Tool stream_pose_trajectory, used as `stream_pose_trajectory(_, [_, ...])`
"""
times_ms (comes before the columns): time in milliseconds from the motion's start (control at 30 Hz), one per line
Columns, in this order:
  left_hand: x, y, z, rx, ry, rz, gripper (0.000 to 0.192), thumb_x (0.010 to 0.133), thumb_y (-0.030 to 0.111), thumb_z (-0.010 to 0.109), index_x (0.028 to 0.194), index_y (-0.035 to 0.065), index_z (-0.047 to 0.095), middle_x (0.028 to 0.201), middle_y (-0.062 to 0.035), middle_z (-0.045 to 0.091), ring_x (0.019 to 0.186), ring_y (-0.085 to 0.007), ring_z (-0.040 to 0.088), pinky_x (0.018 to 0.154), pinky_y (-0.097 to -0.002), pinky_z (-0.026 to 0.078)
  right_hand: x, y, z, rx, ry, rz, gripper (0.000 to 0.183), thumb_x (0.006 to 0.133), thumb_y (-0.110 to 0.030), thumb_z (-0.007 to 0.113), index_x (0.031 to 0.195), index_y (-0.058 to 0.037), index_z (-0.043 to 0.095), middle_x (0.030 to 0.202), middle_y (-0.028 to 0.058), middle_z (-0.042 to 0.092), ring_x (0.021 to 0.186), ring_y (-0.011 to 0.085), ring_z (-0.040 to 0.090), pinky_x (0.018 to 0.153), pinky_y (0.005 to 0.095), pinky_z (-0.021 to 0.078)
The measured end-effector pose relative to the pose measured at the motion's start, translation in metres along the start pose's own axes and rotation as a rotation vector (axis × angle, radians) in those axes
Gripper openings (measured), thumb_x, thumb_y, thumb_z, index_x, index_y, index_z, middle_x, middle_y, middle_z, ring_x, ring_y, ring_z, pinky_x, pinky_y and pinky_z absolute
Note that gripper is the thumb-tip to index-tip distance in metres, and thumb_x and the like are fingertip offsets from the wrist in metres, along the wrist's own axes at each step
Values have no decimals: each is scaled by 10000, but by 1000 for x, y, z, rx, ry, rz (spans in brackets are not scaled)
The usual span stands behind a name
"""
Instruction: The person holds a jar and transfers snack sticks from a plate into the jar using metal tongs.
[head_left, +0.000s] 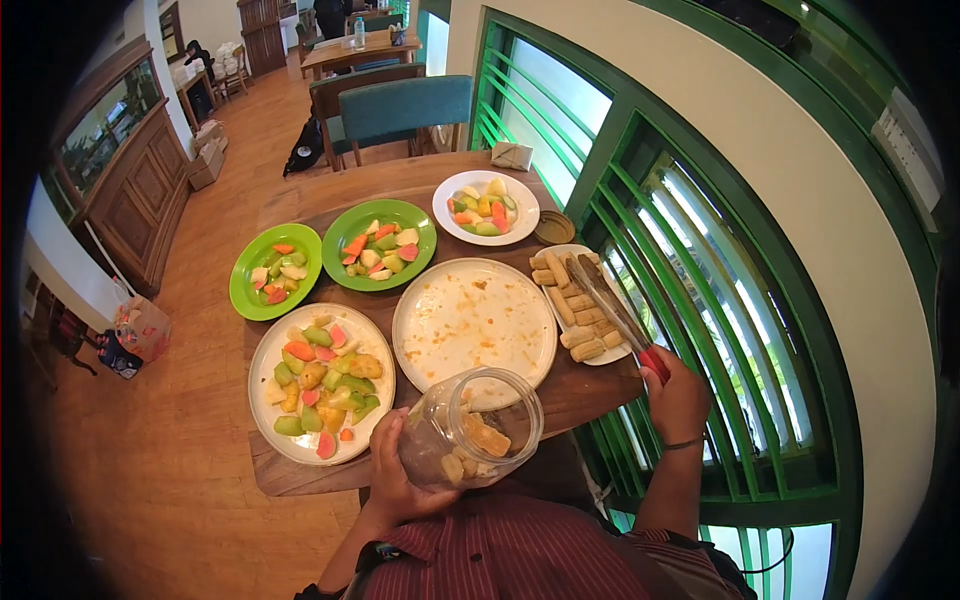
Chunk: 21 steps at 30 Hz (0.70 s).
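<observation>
My left hand (401, 465) grips a clear wide-mouthed jar (427, 435), tilted with its open mouth towards the table. A few pieces of pastry or biscuit (486, 435) lie inside it. In my right hand (675, 397) is a pair of metal tongs (611, 307) with red handles. The tongs' tips rest on or just over stick-shaped pastries (581, 304), which lie in rows on a white oblong plate (616, 360). Between the jar and that plate sits a round cream plate (420, 330) with only crumbs and smears on it.
Cut fruit fills a cream plate (259, 375), two green plates (238, 259) (337, 274) and a white bowl (442, 187). A round lid (555, 227) lies by the window grille (637, 225). A wrapped packet (512, 155) is at the table's far edge, before a teal-backed chair (405, 105).
</observation>
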<state>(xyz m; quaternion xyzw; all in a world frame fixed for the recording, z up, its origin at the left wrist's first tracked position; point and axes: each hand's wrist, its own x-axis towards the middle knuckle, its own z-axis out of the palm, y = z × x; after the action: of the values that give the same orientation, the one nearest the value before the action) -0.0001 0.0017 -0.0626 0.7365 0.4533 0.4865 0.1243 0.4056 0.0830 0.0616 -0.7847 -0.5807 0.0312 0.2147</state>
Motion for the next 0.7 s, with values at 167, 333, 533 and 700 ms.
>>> stream_pose_trajectory(167, [-3, -5, 3, -28, 2, 2, 1375, 667, 389, 1072, 1685, 6, 231, 1586, -330, 450, 1441, -510, 513, 1202, -610, 453, 1, 5, 1, 55, -10, -24, 422, 977, -275, 834, 1374, -149, 769, 1247, 191, 803, 1152, 420, 764, 971, 495, 599])
stream_pose_trajectory(333, [-2, -2, 0, 2, -12, -9, 1381, 665, 383, 1071, 1688, 10, 222, 1588, -335, 442, 1443, -514, 510, 1206, -616, 449, 3, 9, 3, 73, -26, -42, 432, 991, -305, 817, 1375, -115, 762, 1242, 208, 801, 1152, 432, 762, 978, 500, 597])
stream_pose_trajectory(533, [-1, -3, 0, -4, -14, -9, 1381, 662, 378, 1073, 1687, 10, 223, 1584, -336, 442, 1442, -515, 510, 1208, -613, 451, 4, 14, -1, 115, -15, -40, 447, 1014, -323, 786, 1390, -85, 749, 1258, 228, 794, 1182, 442, 754, 1014, 495, 591])
stream_pose_trajectory(700, [-1, 1, 1, -7, -7, -20, 1375, 656, 376, 1079, 1683, 16, 240, 1570, -337, 452, 1427, -509, 522, 1193, -609, 461, 4, 29, -6, 253, -28, -80, 531, 1017, -228, 815, 1490, -26, 684, 1302, 216, 791, 1144, 292, 786, 994, 404, 603])
